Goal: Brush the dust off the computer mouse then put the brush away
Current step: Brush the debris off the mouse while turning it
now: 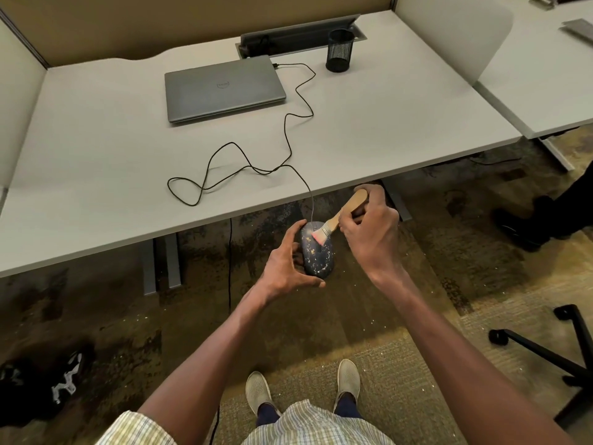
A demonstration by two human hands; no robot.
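A dark computer mouse [317, 256] speckled with pale dust is held in the air in front of the desk edge, above the carpet. My left hand [285, 268] grips it from the left and underneath. My right hand [372, 229] holds a small wooden-handled brush [340, 216]; its pinkish bristles touch the front part of the mouse. The mouse's black cable [256, 168] loops across the white desk [96, 155] to a shut grey laptop [221, 88].
A black mesh pen cup [339, 50] stands at the back of the desk, right of the laptop. A cable tray lid is open behind it. A chair base [552, 351] is at the right, a dark bag [41, 383] on the floor at the left.
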